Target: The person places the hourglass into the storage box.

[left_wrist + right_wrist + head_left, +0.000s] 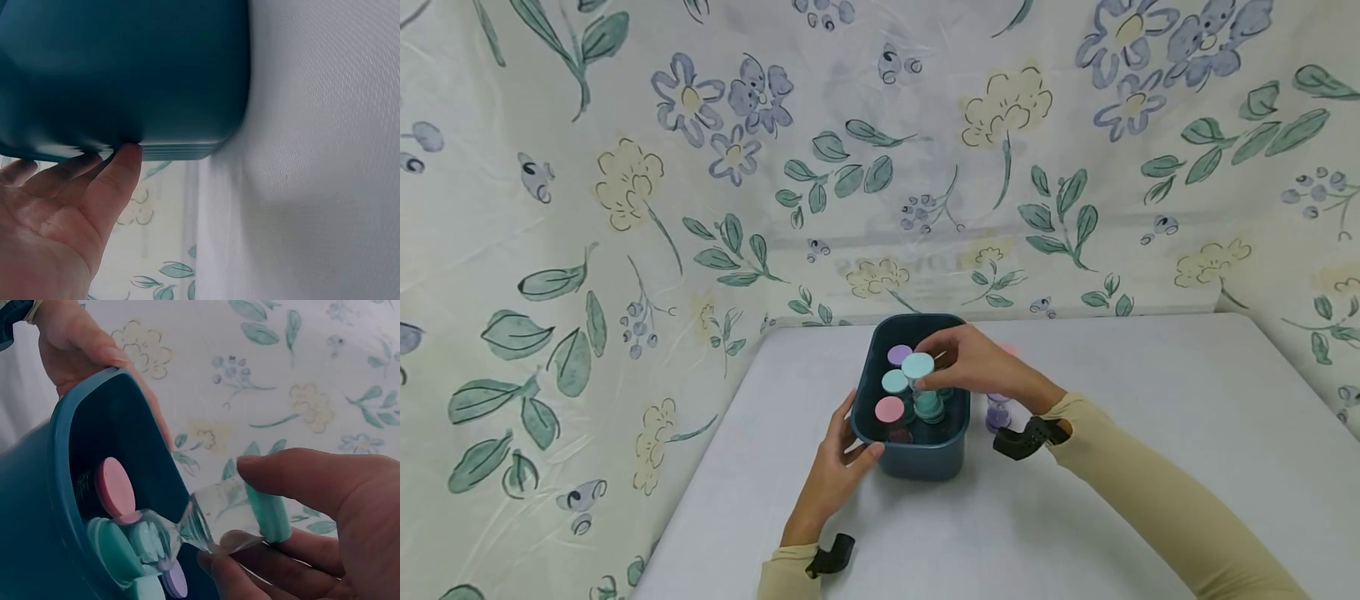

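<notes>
My right hand (973, 360) pinches a clear glass sand timer (219, 515) with mint end caps by its upper end, between thumb and fingers. The timer slants over the deep blue bin (921, 463), its lower end overlapping the other timers in the right wrist view. Inside the bin stand a pink-capped timer (889, 409), a mint-capped timer (894, 382), a purple-capped timer (899, 356) and a teal-capped timer (928, 404). My left hand (837, 465) rests against the bin's near left corner, thumb near the rim and fingers fairly straight along the outer side.
Right of the bin, a purple timer (997, 416) stands on the white table (1097, 500), partly behind my right wrist. A pink cap (1008, 348) shows beyond that wrist. Floral-printed cloth (940, 167) hangs behind the table and along its left side.
</notes>
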